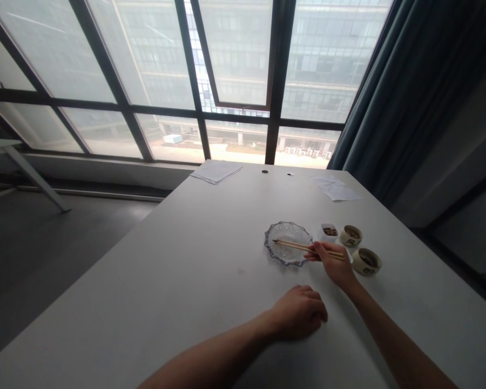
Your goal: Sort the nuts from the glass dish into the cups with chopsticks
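Note:
My right hand [332,263] is closed around a pair of wooden chopsticks [294,245]. Their tips are over the clear scalloped glass plate [287,263], near its left side. A small dark bit shows at the tips; I cannot make out what it is. My left hand [300,312] rests on the table in front of the plate, fingers curled in, with nothing visible in it. Beside my right hand are a small white container [328,229] with brown pieces and two cream bowls, one farther [351,242] and one nearer [364,267], with dark contents. My right hand partly hides another white container.
The white table [166,281] carries a paper stack [216,172] at its far left and loose sheets [337,190] at its far right. Two small round dark spots lie at the far edge. Windows [235,54] stand beyond, with a dark curtain [383,97] to the right.

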Demonstrator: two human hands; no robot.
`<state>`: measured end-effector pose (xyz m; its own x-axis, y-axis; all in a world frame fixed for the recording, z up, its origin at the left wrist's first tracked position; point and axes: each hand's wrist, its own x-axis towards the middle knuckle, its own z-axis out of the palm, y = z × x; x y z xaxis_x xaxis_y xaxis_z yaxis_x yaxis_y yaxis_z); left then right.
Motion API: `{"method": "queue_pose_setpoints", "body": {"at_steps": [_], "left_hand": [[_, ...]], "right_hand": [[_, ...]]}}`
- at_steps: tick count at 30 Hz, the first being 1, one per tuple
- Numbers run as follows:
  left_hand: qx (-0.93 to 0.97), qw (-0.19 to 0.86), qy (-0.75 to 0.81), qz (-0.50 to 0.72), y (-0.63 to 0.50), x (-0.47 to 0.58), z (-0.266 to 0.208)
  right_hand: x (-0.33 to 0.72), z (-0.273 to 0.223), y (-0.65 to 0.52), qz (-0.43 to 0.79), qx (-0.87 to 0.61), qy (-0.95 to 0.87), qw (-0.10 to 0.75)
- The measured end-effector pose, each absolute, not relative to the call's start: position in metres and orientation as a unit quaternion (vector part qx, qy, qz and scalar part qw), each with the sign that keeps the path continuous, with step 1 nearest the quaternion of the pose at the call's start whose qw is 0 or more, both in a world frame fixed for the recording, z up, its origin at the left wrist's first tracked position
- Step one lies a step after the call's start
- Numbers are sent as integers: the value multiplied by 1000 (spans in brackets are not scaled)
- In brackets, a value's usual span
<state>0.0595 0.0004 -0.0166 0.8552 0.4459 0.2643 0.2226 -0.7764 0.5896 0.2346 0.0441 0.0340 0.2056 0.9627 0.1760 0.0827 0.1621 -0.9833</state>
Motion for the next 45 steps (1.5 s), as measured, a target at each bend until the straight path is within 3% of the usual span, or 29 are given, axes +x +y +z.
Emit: {"method": "queue_pose_setpoints", "body": {"at_steps": [8, 19, 29, 41, 45], "left_hand": [[921, 283, 184, 194, 0, 59, -14], [919, 288, 185, 198, 0, 59, -14], [917, 296, 186, 192, 0, 58, -11], [915, 304, 185, 189, 0, 59, -7], [914, 308, 183, 189, 0, 59, -7]], "right_hand": [[236, 33, 45, 382, -517, -512, 569], [224, 45, 34, 338, -515, -472, 630], [316, 71, 16, 158, -568, -377, 714], [312, 65, 0, 171, -566, -403, 699], [288, 62, 0, 159, -545, -542, 619]]}}
